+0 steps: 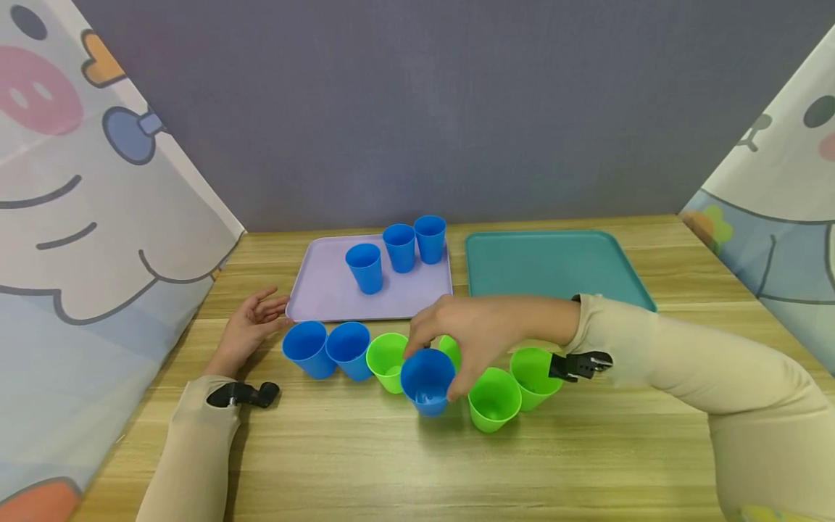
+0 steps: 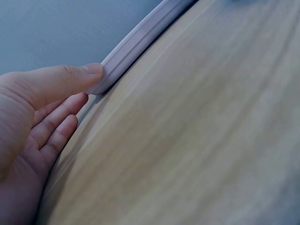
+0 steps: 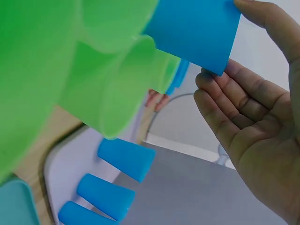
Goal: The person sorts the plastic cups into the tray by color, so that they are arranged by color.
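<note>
The right hand (image 1: 479,330) is grasping the held blue cup (image 1: 428,380) near its rim, thumb on one side and fingers on the other, in front of the right front corner of the lilac tray (image 1: 322,286); whether the cup's base is touching the table (image 1: 391,471) cannot be told. The left hand (image 1: 251,322) is resting at the lilac tray's left front corner, relaxed, with the thumb tip touching the rim and the other fingers bending loosely. Each wrist is wearing a black device (image 1: 243,395) by its cream sleeve (image 1: 196,449).

Two blue cups (image 1: 306,346) are standing side by side in front of the lilac tray's left half, and a green cup (image 1: 386,360) is standing before its right half. A partly hidden green cup (image 1: 450,349) is showing behind the right hand, before the tray's right front corner, while two more green cups (image 1: 493,399) are standing in front and farther right.

On the lilac tray, three blue cups (image 1: 365,270) are standing upright, running from its middle toward the back right. A teal tray (image 1: 548,264) is lying just beside it on the right. Behind it a grey panel (image 1: 457,109) is rising, and printed cloths (image 1: 98,225) are hanging beyond its left and right.
</note>
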Available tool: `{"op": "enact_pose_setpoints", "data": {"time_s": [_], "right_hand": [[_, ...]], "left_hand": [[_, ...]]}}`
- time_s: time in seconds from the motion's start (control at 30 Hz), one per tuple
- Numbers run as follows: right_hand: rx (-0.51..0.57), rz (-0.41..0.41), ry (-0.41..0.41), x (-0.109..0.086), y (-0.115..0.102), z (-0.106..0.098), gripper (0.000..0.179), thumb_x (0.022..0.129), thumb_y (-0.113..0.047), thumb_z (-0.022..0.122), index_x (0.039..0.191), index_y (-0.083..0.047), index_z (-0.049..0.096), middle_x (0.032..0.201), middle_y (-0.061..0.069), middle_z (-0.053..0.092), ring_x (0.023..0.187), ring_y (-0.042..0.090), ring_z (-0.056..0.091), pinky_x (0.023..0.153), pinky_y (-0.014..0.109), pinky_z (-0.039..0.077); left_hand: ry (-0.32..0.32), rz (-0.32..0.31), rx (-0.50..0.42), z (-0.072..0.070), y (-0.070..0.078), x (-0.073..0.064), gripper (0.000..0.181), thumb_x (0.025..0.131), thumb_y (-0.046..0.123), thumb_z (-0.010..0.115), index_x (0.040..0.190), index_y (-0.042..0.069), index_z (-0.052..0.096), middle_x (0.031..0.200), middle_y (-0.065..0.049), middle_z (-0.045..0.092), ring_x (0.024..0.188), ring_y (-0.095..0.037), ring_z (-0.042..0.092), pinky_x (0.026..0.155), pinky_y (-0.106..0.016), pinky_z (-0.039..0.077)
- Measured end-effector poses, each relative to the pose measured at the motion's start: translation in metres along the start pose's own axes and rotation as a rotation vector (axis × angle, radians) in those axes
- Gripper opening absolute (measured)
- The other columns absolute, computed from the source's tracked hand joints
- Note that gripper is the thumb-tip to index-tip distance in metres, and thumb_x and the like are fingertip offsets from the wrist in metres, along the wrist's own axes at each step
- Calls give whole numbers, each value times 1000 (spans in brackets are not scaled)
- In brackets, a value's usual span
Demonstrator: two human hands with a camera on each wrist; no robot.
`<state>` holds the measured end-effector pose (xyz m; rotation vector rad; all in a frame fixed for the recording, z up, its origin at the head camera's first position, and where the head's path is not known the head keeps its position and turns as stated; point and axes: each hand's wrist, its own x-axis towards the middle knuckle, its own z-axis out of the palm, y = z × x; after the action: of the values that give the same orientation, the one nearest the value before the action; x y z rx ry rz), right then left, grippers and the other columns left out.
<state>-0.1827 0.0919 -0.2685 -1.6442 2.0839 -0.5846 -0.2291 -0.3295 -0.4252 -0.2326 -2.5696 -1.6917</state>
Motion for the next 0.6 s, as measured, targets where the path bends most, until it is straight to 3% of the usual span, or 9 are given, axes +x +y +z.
{"op": "enact_pose_setpoints", "data": {"time_s": [0.33, 0.6], "right_hand": [[-19, -82, 97, -5, 1, -20, 53, 75, -23, 85, 121, -4, 68, 112, -1, 67, 106, 10, 60, 92, 31, 52], [-44, -78, 150, -10, 0, -34, 52, 74, -24, 85, 121, -5, 69, 112, -5, 68, 106, 10, 59, 89, 31, 52]], "left_hand": [[1, -1, -13, 1, 1, 1, 76, 91, 0, 71, 152, -8, 25, 140, -35, 47, 102, 8, 57, 87, -10, 47], [6, 9, -11, 1, 1, -1, 75, 91, 0, 71, 151, -9, 27, 139, -36, 47, 103, 7, 58, 87, -11, 47]]}}
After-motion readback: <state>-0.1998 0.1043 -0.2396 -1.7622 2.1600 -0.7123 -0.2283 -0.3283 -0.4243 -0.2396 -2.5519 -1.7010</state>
